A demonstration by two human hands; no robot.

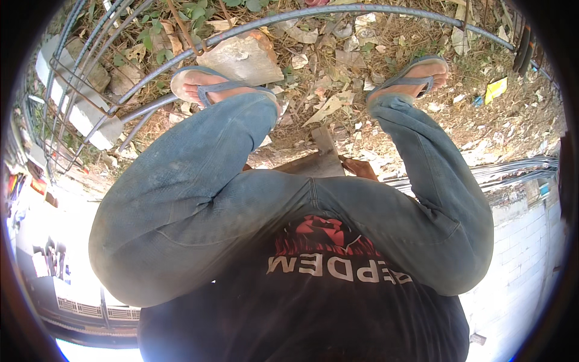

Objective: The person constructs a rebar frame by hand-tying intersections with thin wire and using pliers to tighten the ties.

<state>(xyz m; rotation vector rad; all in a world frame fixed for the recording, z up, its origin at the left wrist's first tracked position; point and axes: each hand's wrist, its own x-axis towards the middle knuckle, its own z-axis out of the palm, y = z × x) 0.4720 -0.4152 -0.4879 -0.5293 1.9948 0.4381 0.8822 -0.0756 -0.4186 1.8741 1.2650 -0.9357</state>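
Neither of my hands shows in the head view. I sit with my knees spread, in blue jeans (pixel 181 181) and a dark printed shirt (pixel 289 314). Under me part of a wooden seat or plank (pixel 327 154) sticks out between my thighs. Both feet, in grey-blue flip-flops (pixel 422 81), rest on littered ground. Beyond them a long ribbed steel bar (pixel 362 8) bends across the far side. A broken pale stone (pixel 244 58) lies beside my left foot, close to that bar.
Several steel bars (pixel 84 66) cross at the far left, over a pale slab (pixel 99 127). Dry leaves and scraps cover the ground, with a yellow wrapper (pixel 496 90) at the right. Thin rods or wires (pixel 518 170) lie beside a white block wall (pixel 518 253).
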